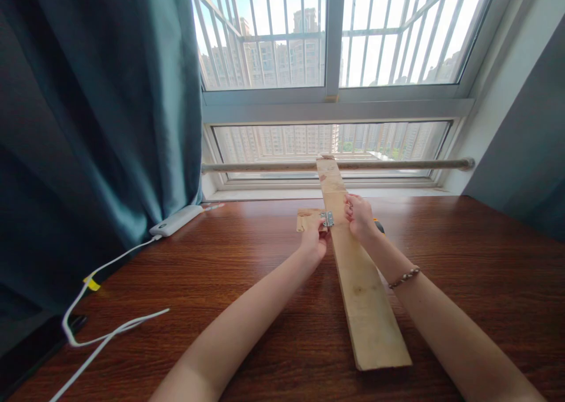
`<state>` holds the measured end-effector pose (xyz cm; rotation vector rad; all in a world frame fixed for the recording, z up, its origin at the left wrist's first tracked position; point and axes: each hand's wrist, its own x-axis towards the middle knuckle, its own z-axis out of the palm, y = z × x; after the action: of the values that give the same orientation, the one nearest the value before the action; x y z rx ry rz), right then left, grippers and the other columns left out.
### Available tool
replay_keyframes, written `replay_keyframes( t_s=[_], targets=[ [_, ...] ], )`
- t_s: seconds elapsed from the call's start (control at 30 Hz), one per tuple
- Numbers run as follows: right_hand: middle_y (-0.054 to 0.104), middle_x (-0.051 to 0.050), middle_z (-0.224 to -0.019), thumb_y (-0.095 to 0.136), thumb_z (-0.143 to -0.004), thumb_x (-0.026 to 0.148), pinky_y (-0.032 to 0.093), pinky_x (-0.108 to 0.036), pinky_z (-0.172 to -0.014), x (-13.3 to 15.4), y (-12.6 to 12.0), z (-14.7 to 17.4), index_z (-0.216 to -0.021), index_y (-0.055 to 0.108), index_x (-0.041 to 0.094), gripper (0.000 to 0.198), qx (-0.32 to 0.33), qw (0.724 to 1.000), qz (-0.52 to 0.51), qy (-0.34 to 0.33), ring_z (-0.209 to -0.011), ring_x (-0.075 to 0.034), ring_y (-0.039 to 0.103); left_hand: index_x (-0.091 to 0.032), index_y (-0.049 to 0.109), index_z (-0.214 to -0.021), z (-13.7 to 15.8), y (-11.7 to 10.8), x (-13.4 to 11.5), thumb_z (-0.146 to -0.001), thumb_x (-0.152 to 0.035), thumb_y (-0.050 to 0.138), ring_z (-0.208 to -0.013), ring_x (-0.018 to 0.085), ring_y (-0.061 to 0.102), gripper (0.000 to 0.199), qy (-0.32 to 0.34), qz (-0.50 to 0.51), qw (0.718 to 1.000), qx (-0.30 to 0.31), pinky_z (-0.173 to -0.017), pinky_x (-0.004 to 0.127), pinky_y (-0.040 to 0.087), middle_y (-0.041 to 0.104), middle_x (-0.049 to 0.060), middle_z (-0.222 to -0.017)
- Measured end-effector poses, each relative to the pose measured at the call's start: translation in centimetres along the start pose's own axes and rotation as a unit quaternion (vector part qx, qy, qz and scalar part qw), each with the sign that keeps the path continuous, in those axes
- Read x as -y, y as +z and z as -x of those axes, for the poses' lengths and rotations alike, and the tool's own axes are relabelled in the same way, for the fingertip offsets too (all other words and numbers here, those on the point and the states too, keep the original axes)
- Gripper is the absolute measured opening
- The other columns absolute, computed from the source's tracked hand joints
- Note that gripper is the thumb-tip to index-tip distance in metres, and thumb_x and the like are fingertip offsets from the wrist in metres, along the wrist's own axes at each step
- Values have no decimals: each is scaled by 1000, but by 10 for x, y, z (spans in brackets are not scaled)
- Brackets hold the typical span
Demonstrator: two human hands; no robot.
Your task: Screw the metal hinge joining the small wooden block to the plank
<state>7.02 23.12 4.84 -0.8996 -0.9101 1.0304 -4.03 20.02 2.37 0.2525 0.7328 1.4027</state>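
Long board: the long wooden board (373, 314) lies over the counter (247, 331), its long axis running away from the person towards the window (375, 137) and leaning slightly left at the far end; the near end is the broader in view.
Small wooden piece: the small wooden piece (303, 221) sticks out leftward from the board's left edge, roughly crosswise to it.
Hinge: the metal hinge (329, 219) bridges the join, one leaf towards each piece; the thumb covers part of it, and its fixings are too small to make out.
Left hand: the left hand (314, 241) grips the small wooden piece at its near edge, thumb on top beside the hinge, other fingers mostly hidden.
Right hand: the right hand (359, 216) is at the board's right edge, across from the hinge, fingers curled in narrowly; whether they pinch anything cannot be told.
Far end: it overlaps the rail (273, 167) in view; contact is unclear.
Behind the right wrist: a yellow-and-black object (379, 226), mostly hidden.
Left side: a white cable (101, 341), cut off by the lower border.
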Motion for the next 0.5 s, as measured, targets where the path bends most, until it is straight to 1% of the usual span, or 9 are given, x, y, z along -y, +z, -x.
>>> replay_keyframes(
  t_s=[0.03,0.1,0.17,0.2,0.27,0.33,0.37,0.4,0.5],
  targets=[
    [40,8,-52,60,-66,36,18,-18,-35,3,-2,-1,-65,43,20,24,16,1000,1,14,-38,-3,25,-14,60,-69,0,0,0,-72,0,56,-53,11,57,14,-9,-3,1000,4,-55,22,49,64,2,-64],
    [38,8,-51,63,-64,35,17,-18,-35,9,-7,-1,-63,42,19,27,55,998,18,38,-39,-3,26,-14,60,-70,1,0,-2,-73,-3,56,-53,11,58,12,-23,-11,1000,10,-55,23,49,65,3,-65],
    [39,7,-51,71,-58,32,15,-18,-36,14,-12,0,-63,47,18,29,100,992,43,65,-40,-4,28,-13,60,-72,2,1,-3,-75,-5,56,-52,11,58,10,-29,-19,999,13,-54,23,49,65,3,-64],
    [40,7,-50,75,-56,31,15,-18,-37,15,-15,1,-63,50,17,29,131,986,76,68,-41,-4,29,-13,60,-72,3,2,-4,-75,-5,56,-51,11,57,9,-32,-24,999,15,-53,22,48,64,3,-63],
    [40,7,-49,78,-53,30,15,-19,-40,17,-20,1,-63,57,15,27,199,961,185,42,-43,-4,30,-12,60,-72,5,3,-5,-76,-6,55,-49,11,57,9,-34,-31,999,13,-51,21,47,64,3,-61],
    [38,7,-48,77,-54,33,17,-21,-44,17,-24,1,-66,64,14,26,256,918,303,-15,-46,-5,30,-13,60,-71,6,4,-6,-77,-6,54,-48,10,56,10,-36,-34,999,9,-49,21,46,63,2,-59],
    [36,7,-48,76,-55,35,18,-22,-46,16,-25,0,-68,67,13,27,272,897,346,-43,-48,-6,29,-13,59,-71,7,4,-6,-77,-6,53,-47,10,56,11,-37,-34,999,9,-49,20,46,63,2,-59],
    [34,8,-48,75,-56,37,18,-23,-47,15,-25,-1,-70,69,13,28,278,884,371,-63,-49,-6,29,-13,59,-71,7,4,-6,-78,-6,53,-47,10,56,12,-38,-33,999,8,-49,20,46,63,3,-59],
    [35,7,-49,71,-59,38,18,-24,-50,10,-26,-2,-71,71,14,27,280,859,420,-88,-50,-7,29,-12,59,-72,6,3,-5,-78,-3,52,-49,10,57,13,-38,-31,999,12,-51,20,47,64,3,-60]
  ],
)
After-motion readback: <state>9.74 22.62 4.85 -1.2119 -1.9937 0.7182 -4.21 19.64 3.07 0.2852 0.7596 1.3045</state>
